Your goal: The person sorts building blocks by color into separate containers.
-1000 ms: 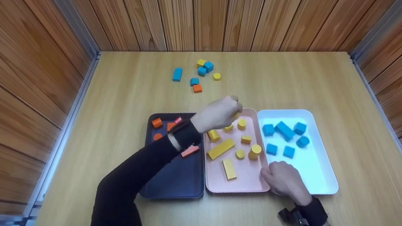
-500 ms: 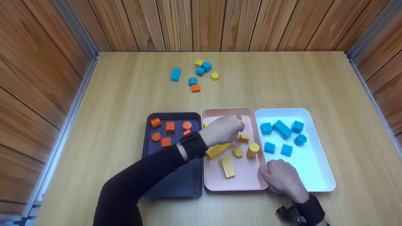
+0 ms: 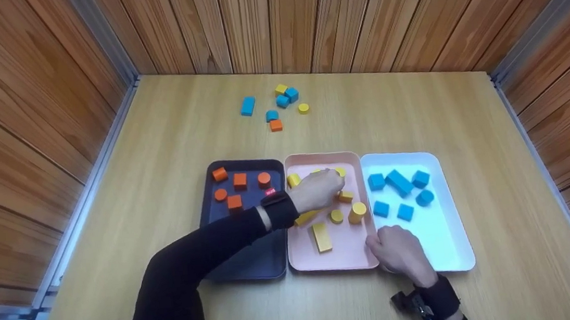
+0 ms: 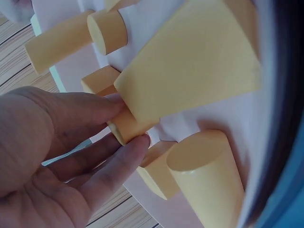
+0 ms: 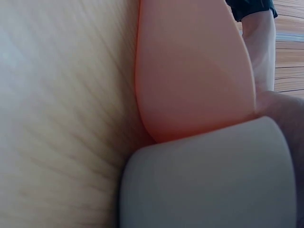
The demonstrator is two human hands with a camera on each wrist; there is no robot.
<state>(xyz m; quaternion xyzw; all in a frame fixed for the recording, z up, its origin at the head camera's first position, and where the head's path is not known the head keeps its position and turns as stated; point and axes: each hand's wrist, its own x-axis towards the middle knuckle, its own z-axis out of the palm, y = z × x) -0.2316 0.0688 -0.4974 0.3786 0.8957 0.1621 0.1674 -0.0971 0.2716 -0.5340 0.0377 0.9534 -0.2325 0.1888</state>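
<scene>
"What's your biggest risk?"

"Your left sleeve (image 3: pixel 172 291) crosses the dark tray (image 3: pixel 258 262); dipping it could nudge what lies there. Your right hand (image 3: pixel 399 252) sits at the near corner where the pink tray (image 3: pixel 351 253) meets the white tray (image 3: pixel 450 248). Whether it grips a rim, I can't tell; a push could shift both."

"And your left hand (image 3: pixel 317 191)?"

"It's near the long block (image 4: pixel 190 66), and knocking that could jar your pinch: thumb and fingertip are clamped on the small block (image 4: pixel 134 124), low over the pink tray. Letting go while it's tilted could topple it."
</scene>
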